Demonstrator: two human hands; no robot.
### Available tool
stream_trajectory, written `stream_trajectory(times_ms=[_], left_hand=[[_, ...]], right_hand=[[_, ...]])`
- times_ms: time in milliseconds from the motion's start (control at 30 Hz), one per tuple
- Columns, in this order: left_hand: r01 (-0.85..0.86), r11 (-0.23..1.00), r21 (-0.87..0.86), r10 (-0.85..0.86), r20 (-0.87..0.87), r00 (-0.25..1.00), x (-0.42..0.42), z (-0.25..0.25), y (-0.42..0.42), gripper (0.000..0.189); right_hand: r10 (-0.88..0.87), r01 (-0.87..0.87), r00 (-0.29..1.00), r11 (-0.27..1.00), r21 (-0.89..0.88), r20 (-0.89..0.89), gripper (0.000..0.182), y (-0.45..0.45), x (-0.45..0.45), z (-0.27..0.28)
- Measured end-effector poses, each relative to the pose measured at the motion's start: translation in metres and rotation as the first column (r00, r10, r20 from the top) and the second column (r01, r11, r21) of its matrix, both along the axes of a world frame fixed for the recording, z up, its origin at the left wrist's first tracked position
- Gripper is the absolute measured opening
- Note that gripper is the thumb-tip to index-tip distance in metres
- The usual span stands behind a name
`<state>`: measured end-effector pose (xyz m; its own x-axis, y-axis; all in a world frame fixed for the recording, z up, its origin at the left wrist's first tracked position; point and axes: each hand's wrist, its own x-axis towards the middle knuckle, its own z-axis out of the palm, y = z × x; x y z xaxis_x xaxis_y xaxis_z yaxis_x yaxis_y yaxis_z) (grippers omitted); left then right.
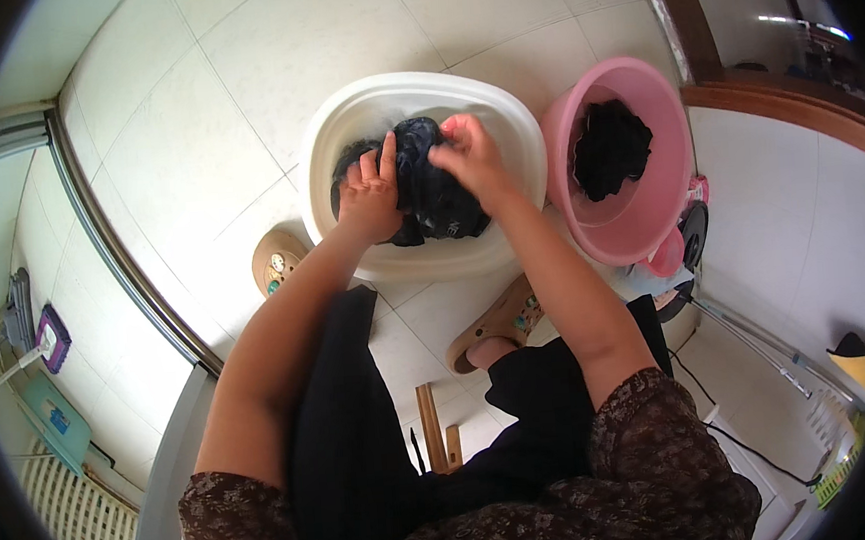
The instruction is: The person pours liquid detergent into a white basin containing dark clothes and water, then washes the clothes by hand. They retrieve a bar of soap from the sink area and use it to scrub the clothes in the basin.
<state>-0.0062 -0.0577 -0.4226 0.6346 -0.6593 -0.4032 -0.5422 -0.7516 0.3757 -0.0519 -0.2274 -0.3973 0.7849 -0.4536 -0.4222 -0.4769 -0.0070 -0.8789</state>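
A wet black garment (pixel 431 195) lies bunched in a white plastic basin (pixel 432 264) on the tiled floor. Pale lettering shows near its lower edge. My left hand (pixel 374 202) rests on the left part of the cloth, index finger stretched out and the other fingers bent. Its thumb is hidden, so whether it grips the fabric is unclear. At the upper right of the garment, my right hand (pixel 473 154) is slightly blurred, with thumb and fingers apart and nothing visible between them.
Close by on the right stands a pink bucket (pixel 663 178) containing black cloth (pixel 611 151). Tan clogs (pixel 496 324) are on my feet. A wooden stool (pixel 432 428) shows between my legs. Metal poles (pixel 753 341) and a cable (pixel 761 458) are at right; a door track (pixel 111 247) runs along the left.
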Motion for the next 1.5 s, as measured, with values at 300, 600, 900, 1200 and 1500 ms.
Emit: stream_trajectory(times_ms=[300, 600, 900, 1200, 1500], left_hand=[[0.039, 0.999, -0.036, -0.036, 0.065, 0.997, -0.003, -0.004, 0.000, 0.111], [0.027, 1.000, 0.012, -0.028, 0.030, 0.999, 0.001, -0.004, -0.001, 0.113], [0.018, 1.000, -0.018, -0.019, -0.051, 0.999, -0.004, 0.003, -0.003, 0.113], [0.009, 0.998, -0.055, -0.010, -0.010, 1.000, -0.001, -0.010, 0.000, 0.108], [0.114, 0.984, -0.135, -0.106, 0.065, 0.992, -0.005, -0.053, 0.003, 0.116]], right_hand=[[0.108, -0.164, 0.986, 0.710, -0.685, -0.124, 0.029, 0.036, 0.002, -0.069], [-0.014, 0.013, 1.000, 0.993, -0.114, -0.008, 0.025, -0.002, 0.012, -0.022], [0.064, -0.139, 0.989, 0.703, -0.698, -0.132, 0.028, 0.032, 0.002, -0.067], [0.245, -0.239, 0.968, 0.858, -0.455, -0.046, 0.031, 0.003, 0.000, -0.013], [0.108, -0.145, 0.989, 0.727, -0.671, -0.097, 0.028, 0.017, -0.009, -0.076]])
